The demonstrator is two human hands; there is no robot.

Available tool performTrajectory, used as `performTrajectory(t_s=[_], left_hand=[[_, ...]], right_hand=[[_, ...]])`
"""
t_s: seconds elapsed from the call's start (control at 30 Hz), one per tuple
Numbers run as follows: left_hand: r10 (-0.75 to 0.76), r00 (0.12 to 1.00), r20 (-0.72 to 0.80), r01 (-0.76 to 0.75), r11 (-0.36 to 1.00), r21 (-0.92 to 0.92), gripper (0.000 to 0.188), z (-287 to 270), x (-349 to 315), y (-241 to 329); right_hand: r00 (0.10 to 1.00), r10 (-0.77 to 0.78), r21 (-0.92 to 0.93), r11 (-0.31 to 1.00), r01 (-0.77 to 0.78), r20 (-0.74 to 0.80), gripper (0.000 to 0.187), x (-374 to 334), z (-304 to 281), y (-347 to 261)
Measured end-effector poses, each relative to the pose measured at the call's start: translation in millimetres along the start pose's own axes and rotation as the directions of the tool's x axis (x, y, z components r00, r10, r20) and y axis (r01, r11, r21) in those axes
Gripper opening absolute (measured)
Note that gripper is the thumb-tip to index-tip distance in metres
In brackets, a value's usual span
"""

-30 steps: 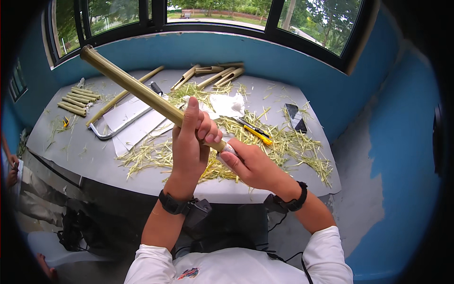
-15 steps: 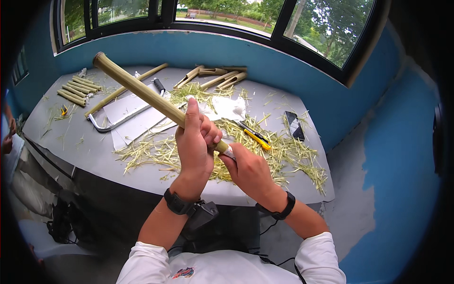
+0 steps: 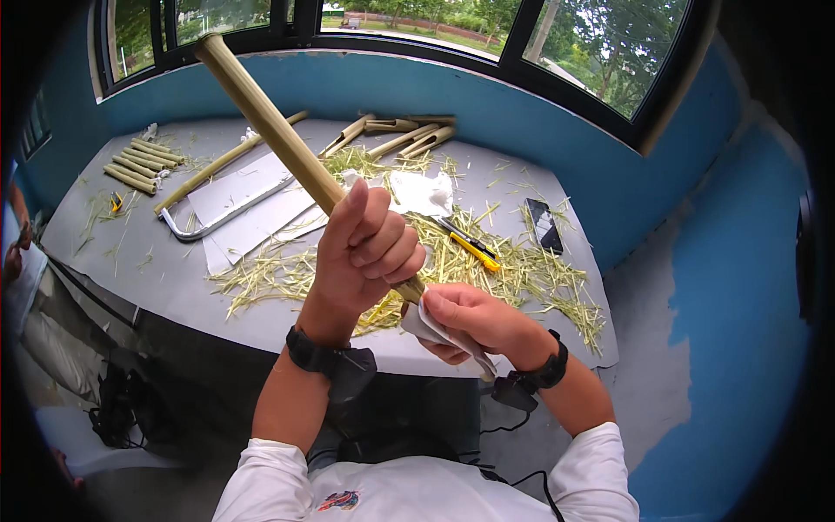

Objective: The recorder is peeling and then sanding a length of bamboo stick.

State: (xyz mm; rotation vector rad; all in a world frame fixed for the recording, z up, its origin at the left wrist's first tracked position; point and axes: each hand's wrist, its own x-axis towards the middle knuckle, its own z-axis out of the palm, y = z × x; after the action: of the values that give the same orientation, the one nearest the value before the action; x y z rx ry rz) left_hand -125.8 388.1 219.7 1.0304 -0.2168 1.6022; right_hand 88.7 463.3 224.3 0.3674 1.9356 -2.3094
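A long bamboo pole point(image 3: 277, 130) slants over the table, its far end up and to the left. Around its lower part the fingers of my left hand point(image 3: 364, 248) are wrapped, thumb up. My right hand point(image 3: 478, 317) pinches a folded pale sheet of paper point(image 3: 424, 325) against the pole's near end, which the sheet partly covers. Whether the sheet is plain paper or sandpaper cannot be made out. Beyond my hands lie a yellow utility knife point(image 3: 474, 250) and a heap of bamboo shavings point(image 3: 539, 283).
On the grey table point(image 3: 165, 270) lie a saw with a metal bow frame point(image 3: 235, 216), white sheets point(image 3: 228, 196), crumpled tissue point(image 3: 422, 193) and a phone point(image 3: 543, 224). Cut bamboo tubes point(image 3: 139, 165) and split bamboo pieces point(image 3: 396, 139) stand farther back. Another person point(image 3: 35, 287) is at the left edge.
The pole has tilted more steeply, its far end rising and shifting right. My right hand has moved down and right, and the pale sheet shows more fully in it.
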Motion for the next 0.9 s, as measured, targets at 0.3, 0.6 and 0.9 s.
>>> performTrajectory(t_s=[0.3,0.6,0.9], left_hand=[[0.274,0.731,-0.624,-0.085,0.945,0.315,0.053,21.2,11.0,-21.2],[0.321,0.623,-0.713,-0.056,0.928,0.369,0.05,13.4,13.9,-24.0],[0.162,0.715,-0.68,-0.061,0.983,0.17,0.048,7.9,16.7,-15.1]], right_hand=[[0.773,-0.571,-0.848,0.524,0.082,-0.278,0.029,17.4,16.1,23.5],[0.758,-0.547,-0.859,0.51,-0.036,-0.356,0.039,20.3,17.7,22.4],[0.998,-0.049,0.238,0.97,0.056,-0.035,0.053,-3.6,-19.8,13.4]])
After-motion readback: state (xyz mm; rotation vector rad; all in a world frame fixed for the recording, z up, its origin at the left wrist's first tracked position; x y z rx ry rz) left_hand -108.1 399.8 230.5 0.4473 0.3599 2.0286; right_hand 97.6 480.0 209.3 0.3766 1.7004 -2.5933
